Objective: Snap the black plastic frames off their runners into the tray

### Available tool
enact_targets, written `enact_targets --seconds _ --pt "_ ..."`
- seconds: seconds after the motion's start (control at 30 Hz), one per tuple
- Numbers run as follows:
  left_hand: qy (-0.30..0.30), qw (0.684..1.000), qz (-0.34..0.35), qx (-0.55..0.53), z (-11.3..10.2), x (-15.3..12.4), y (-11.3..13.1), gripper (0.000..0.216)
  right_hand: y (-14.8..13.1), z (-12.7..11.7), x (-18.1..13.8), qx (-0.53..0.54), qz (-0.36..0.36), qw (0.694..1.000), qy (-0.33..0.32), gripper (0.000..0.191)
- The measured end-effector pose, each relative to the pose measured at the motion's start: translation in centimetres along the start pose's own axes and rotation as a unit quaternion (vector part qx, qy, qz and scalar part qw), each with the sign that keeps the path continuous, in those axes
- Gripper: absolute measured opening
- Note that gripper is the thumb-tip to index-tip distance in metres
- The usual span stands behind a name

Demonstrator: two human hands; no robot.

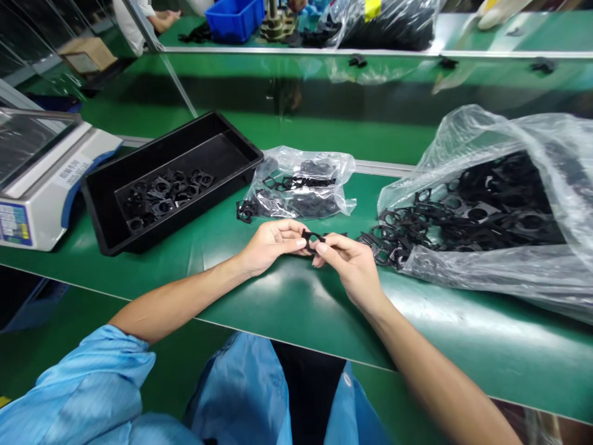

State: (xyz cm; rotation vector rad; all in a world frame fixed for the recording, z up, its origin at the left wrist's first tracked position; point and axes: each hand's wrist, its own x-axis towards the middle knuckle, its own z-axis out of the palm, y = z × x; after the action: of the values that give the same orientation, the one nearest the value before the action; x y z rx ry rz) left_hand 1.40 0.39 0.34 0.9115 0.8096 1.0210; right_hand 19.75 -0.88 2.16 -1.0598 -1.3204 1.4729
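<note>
Between both hands is a small black plastic part [314,238] with a round opening, held above the green table. My left hand [274,245] pinches its left end with thumb and fingers. On its right end, my right hand [351,259] closes thumb and fingers. Just beyond the hands lies a small clear bag [315,204] with similar black parts in and on it. To the right, a large clear plastic bag [467,262] lies open, and black parts [393,238] spill from its mouth close to my right hand.
A black tray [222,179] at the left holds a heap of similar parts. Beside it stands a white and blue weighing scale [78,167]. Behind a metal rail, a blue bin [234,21] and another filled bag [393,25] sit on a far bench. A person's arm [163,21] shows there.
</note>
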Motion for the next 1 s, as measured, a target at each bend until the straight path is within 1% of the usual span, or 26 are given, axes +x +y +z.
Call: enact_targets --seconds 0.1,0.2,0.27,0.37,0.43,0.57,0.73,0.93,1.0 --pt "-0.005 1.0 -0.019 -0.007 -0.06 0.01 0.11 0.04 -0.02 0.14 -0.04 0.018 0.016 1.0 0.011 0.036" --pt "0.002 1.0 -0.021 -0.009 -0.15 0.05 0.17 0.039 -0.06 0.01 0.06 0.03 0.027 0.999 0.014 0.036" --pt "0.006 1.0 -0.008 -0.004 -0.21 0.08 0.21 0.038 -0.02 -0.22 0.19 0.042 0.038 0.998 0.0 0.036" --pt "0.007 1.0 0.01 0.015 -0.23 0.09 0.21 0.035 0.15 -0.56 0.39 0.056 0.064 0.996 -0.039 0.038" --pt "0.008 1.0 0.016 0.025 -0.19 0.1 0.19 0.034 0.23 -0.66 0.45 0.04 0.061 0.996 -0.042 0.039" --pt "0.021 0.999 0.03 0.037 -0.14 0.2 0.18 0.031 0.12 -0.52 0.39 -0.014 0.03 0.999 -0.021 0.04" --pt "0.03 0.998 0.023 0.056 -0.48 0.36 0.25 0.033 -0.06 -0.32 0.3 -0.022 0.039 0.998 -0.047 0.044" --pt "0.036 0.998 0.011 0.046 -0.54 0.23 0.19 0.034 -0.02 -0.29 0.24 0.005 0.043 0.999 -0.015 0.043" --pt "0.028 0.998 0.009 0.047 -0.48 0.18 0.17 0.033 -0.03 -0.29 0.24 0.013 0.045 0.999 -0.003 0.043"
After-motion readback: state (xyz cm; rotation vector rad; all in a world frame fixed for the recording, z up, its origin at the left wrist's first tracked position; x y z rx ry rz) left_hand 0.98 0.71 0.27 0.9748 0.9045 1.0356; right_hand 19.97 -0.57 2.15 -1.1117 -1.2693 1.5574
